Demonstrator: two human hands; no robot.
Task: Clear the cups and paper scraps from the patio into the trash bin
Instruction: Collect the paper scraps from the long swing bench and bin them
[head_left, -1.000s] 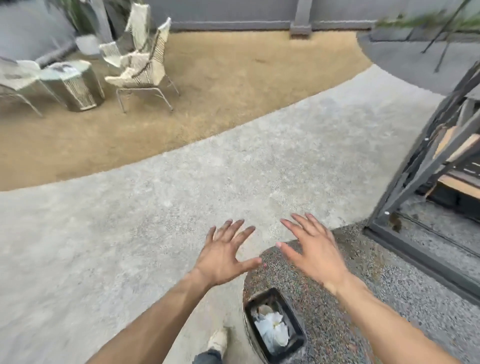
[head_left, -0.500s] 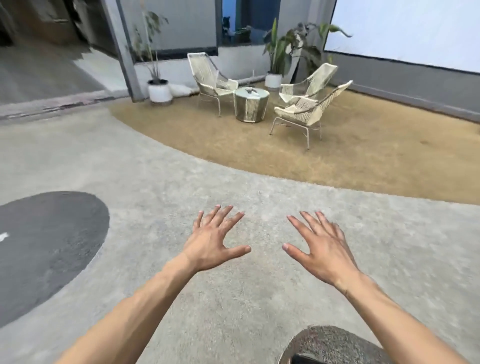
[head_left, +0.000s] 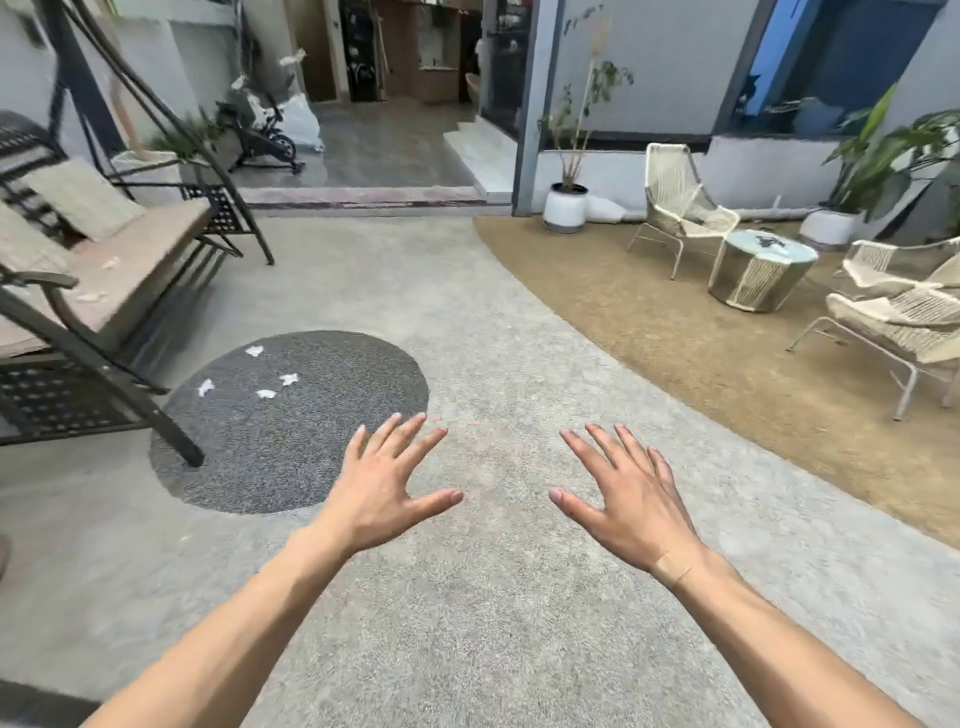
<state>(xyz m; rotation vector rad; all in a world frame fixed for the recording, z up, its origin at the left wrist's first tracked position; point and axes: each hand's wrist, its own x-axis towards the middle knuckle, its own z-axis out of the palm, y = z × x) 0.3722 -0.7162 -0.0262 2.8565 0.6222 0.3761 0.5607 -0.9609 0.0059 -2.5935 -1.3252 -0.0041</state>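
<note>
My left hand (head_left: 387, 483) and my right hand (head_left: 631, 493) are stretched out in front of me, palms down, fingers spread, holding nothing. Several white crumpled paper scraps (head_left: 266, 394) lie on a dark round gravel patch (head_left: 322, 447) ahead and to the left of my left hand. More small white scraps (head_left: 91, 297) rest on the cushion of the swing bench (head_left: 130, 260) at the left. No trash bin and no cups are in view.
The swing bench's dark metal leg (head_left: 171, 431) stands on the gravel patch. At the right, on tan ground, white woven chairs (head_left: 680, 208) surround a round side table (head_left: 761, 270). Potted plants (head_left: 566, 205) line the wall. An open doorway (head_left: 374, 130) lies straight ahead.
My view has swung left: the trash bin by my feet left the frame, and the swing bench and gravel patch with scraps came into sight. Both hands stayed open.
</note>
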